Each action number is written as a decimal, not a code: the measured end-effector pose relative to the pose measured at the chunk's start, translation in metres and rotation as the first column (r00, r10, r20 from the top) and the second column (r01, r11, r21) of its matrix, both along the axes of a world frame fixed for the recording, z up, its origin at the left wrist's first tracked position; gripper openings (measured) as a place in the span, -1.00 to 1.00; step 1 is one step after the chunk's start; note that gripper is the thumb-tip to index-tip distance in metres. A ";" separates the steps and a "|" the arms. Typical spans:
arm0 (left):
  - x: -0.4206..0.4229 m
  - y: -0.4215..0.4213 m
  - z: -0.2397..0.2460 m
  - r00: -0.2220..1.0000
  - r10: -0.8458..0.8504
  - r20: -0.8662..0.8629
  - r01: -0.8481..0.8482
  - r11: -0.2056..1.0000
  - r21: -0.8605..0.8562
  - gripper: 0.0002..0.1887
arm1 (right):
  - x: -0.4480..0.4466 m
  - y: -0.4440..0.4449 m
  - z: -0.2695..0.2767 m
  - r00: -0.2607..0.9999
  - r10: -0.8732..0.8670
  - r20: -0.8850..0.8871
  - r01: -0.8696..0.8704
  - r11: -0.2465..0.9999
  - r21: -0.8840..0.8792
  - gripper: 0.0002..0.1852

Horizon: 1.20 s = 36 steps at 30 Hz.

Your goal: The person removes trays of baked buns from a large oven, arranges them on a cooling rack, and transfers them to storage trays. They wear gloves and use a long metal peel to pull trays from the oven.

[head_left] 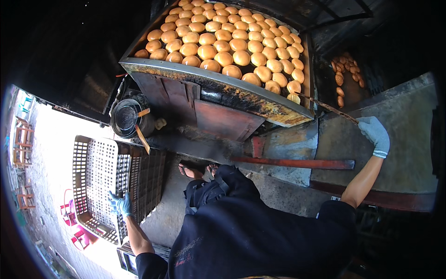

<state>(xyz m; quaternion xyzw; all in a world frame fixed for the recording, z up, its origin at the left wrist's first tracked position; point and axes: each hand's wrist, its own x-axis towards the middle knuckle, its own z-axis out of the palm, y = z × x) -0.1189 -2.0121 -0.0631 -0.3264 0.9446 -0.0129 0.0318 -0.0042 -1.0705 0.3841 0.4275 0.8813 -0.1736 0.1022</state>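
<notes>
Many round golden-brown buns (207, 51) fill a large metal-edged tray (209, 77) in front of me. My right hand (374, 134), in a pale knit glove, grips a long thin dark stick (331, 108). The stick's far tip reaches over the tray's right front corner, at a paler bun (293, 98). At the lower left, my left hand (121, 205), in a bluish glove, is at the rim of a plastic crate (101, 167) with square holes, its fingers spread. Whether it touches the crate I cannot tell.
Strainers with wooden handles (125, 118) rest on a pot left of the tray's front. A red-brown bar (296, 163) lies before the worktop (376, 167). More browned pieces (339, 80) lie in the dark at the upper right. Red stools (80, 240) stand outside, lower left.
</notes>
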 end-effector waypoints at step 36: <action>0.010 0.021 0.005 0.997 -0.004 -0.083 0.000 0.999 -0.042 0.13 | -0.134 -0.165 -0.061 0.803 0.487 -0.344 -0.401 0.868 0.294 -0.63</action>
